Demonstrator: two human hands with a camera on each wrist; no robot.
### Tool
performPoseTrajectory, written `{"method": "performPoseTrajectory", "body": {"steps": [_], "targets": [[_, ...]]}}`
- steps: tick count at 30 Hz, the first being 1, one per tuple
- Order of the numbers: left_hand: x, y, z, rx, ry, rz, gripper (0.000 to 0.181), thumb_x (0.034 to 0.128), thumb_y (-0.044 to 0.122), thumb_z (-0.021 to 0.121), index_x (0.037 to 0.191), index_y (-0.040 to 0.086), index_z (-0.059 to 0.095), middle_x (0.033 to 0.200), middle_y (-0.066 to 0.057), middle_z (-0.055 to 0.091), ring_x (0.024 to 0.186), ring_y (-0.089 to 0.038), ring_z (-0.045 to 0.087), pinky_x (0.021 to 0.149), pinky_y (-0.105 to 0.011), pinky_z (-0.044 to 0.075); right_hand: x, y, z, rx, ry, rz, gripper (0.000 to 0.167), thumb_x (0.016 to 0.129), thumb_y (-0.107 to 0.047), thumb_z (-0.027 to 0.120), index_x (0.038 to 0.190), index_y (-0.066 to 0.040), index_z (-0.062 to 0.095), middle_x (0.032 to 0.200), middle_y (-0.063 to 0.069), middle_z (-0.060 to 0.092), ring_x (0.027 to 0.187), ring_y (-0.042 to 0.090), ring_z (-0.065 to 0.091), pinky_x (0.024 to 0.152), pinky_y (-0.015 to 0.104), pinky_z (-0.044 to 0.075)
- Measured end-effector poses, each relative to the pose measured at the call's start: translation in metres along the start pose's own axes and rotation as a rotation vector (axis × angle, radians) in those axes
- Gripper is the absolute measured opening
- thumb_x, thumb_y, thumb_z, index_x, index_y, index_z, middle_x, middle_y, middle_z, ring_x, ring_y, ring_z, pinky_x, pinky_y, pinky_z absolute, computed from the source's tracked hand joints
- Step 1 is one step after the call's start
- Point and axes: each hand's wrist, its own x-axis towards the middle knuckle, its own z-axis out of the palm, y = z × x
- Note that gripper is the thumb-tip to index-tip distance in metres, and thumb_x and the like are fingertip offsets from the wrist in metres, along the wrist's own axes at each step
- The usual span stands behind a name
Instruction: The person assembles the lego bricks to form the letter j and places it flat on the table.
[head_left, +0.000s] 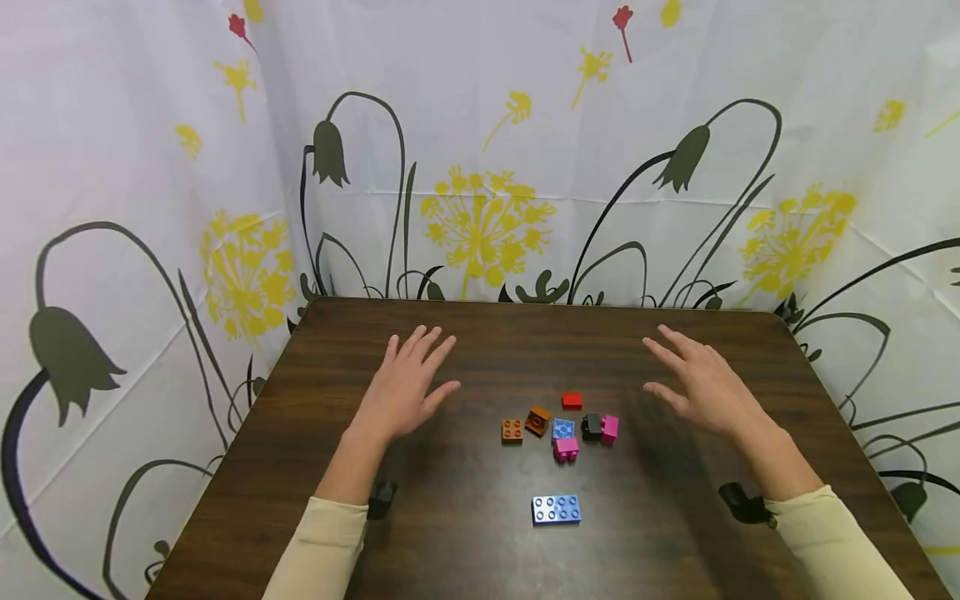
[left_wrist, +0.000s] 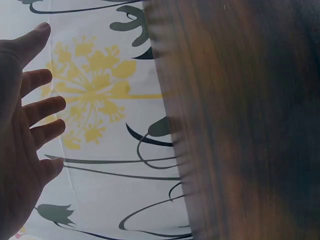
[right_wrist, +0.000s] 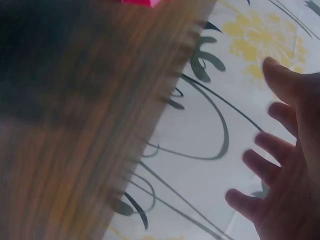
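Note:
My left hand (head_left: 401,392) is held over the table's left half, fingers spread and holding nothing; the left wrist view also shows that hand (left_wrist: 25,120) bare. Over the right half, my right hand (head_left: 705,387) has its fingers extended, likewise without anything in it. Between the hands lies a loose group of toy bricks: an orange-brown brick (head_left: 512,431), a tilted brown brick (head_left: 537,421), a red brick (head_left: 572,401), a blue brick (head_left: 563,428) touching a pink brick (head_left: 567,450), and a black brick (head_left: 592,427) against another pink brick (head_left: 610,429). Nearer me sits a longer blue brick (head_left: 557,509).
The dark wood-grain table (head_left: 450,550) ends at a straight far edge. Behind it and at both sides hangs a white curtain (head_left: 480,125) printed with flowers. Each wrist carries a dark camera mount, such as the right one (head_left: 744,503).

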Motion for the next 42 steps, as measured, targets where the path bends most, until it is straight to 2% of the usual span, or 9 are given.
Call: {"method": "performPoseTrajectory", "body": {"steps": [5, 9, 12, 17, 23, 28, 32, 37, 42], "targets": [[-0.006, 0.013, 0.009, -0.038, 0.015, 0.041, 0.063, 0.0952, 0.043, 0.062, 0.149, 0.017, 0.042, 0.143, -0.011, 0.049, 0.134, -0.030, 0.042, 0.108, -0.056, 0.030, -0.004, -0.008, 0.026, 0.024, -0.078, -0.023, 0.059, 0.087, -0.026, 0.075, 0.139, -0.005, 0.055, 0.144, 0.023, 0.046, 0.125, 0.044, 0.049, 0.099, 0.060, 0.038], [-0.011, 0.036, 0.022, -0.071, 0.007, 0.098, 0.049, 0.0927, 0.037, 0.067, 0.136, 0.017, 0.058, 0.117, -0.002, 0.063, 0.104, -0.022, 0.060, 0.087, -0.045, 0.048, -0.009, -0.015, 0.052, 0.092, -0.143, 0.004, 0.051, 0.087, -0.024, 0.075, 0.132, -0.004, 0.061, 0.136, 0.020, 0.054, 0.119, 0.040, 0.055, 0.094, 0.057, 0.045], [-0.017, 0.059, 0.033, -0.135, -0.025, 0.142, 0.038, 0.0923, 0.038, 0.068, 0.125, 0.018, 0.067, 0.102, 0.004, 0.066, 0.088, -0.013, 0.062, 0.073, -0.036, 0.052, -0.012, -0.018, 0.070, 0.147, -0.139, 0.015, 0.044, 0.087, -0.022, 0.076, 0.126, -0.006, 0.065, 0.132, 0.016, 0.057, 0.116, 0.037, 0.058, 0.092, 0.055, 0.046], [-0.028, 0.094, 0.048, -0.234, -0.148, 0.220, 0.034, 0.0955, 0.044, 0.061, 0.119, 0.021, 0.069, 0.102, 0.007, 0.068, 0.085, -0.006, 0.062, 0.069, -0.030, 0.052, -0.012, -0.020, 0.092, 0.191, -0.076, 0.005, 0.032, 0.084, -0.021, 0.078, 0.114, -0.013, 0.070, 0.120, 0.005, 0.062, 0.109, 0.026, 0.062, 0.090, 0.050, 0.049], [-0.035, 0.123, 0.064, -0.194, -0.282, 0.286, 0.048, 0.0932, 0.059, 0.055, 0.125, 0.025, 0.066, 0.107, 0.008, 0.062, 0.093, -0.006, 0.055, 0.067, -0.025, 0.050, -0.014, -0.021, 0.106, 0.207, -0.025, 0.037, 0.029, 0.082, -0.020, 0.080, 0.109, -0.016, 0.070, 0.107, -0.004, 0.064, 0.100, 0.019, 0.063, 0.087, 0.046, 0.052], [-0.039, 0.136, 0.072, -0.136, -0.326, 0.315, 0.058, 0.0863, 0.068, 0.058, 0.125, 0.025, 0.065, 0.100, 0.008, 0.058, 0.085, -0.006, 0.049, 0.061, -0.021, 0.043, -0.016, -0.022, 0.108, 0.223, -0.003, 0.082, 0.027, 0.082, -0.019, 0.081, 0.106, -0.016, 0.070, 0.101, -0.005, 0.065, 0.093, 0.018, 0.064, 0.084, 0.045, 0.053], [-0.041, 0.143, 0.076, -0.072, -0.351, 0.312, 0.055, 0.0850, 0.067, 0.060, 0.123, 0.027, 0.066, 0.098, 0.007, 0.057, 0.083, -0.007, 0.047, 0.058, -0.021, 0.040, -0.020, -0.022, 0.104, 0.239, 0.024, 0.115, 0.031, 0.082, -0.018, 0.081, 0.110, -0.014, 0.069, 0.101, -0.002, 0.064, 0.090, 0.019, 0.062, 0.079, 0.043, 0.054], [-0.041, 0.145, 0.080, -0.026, -0.314, 0.282, 0.043, 0.0864, 0.057, 0.066, 0.114, 0.025, 0.068, 0.096, 0.005, 0.057, 0.082, -0.010, 0.049, 0.056, -0.023, 0.041, -0.022, -0.018, 0.094, 0.239, 0.094, 0.084, 0.036, 0.080, -0.011, 0.081, 0.115, -0.011, 0.071, 0.100, 0.001, 0.058, 0.081, 0.020, 0.058, 0.068, 0.035, 0.051], [-0.036, 0.139, 0.081, -0.011, -0.277, 0.231, 0.042, 0.0861, 0.054, 0.068, 0.115, 0.024, 0.069, 0.100, 0.003, 0.060, 0.088, -0.013, 0.052, 0.056, -0.025, 0.044, -0.022, -0.023, 0.087, 0.254, 0.152, 0.050, 0.029, 0.079, -0.009, 0.080, 0.106, -0.013, 0.074, 0.099, 0.000, 0.057, 0.080, 0.020, 0.058, 0.066, 0.034, 0.050]]}}
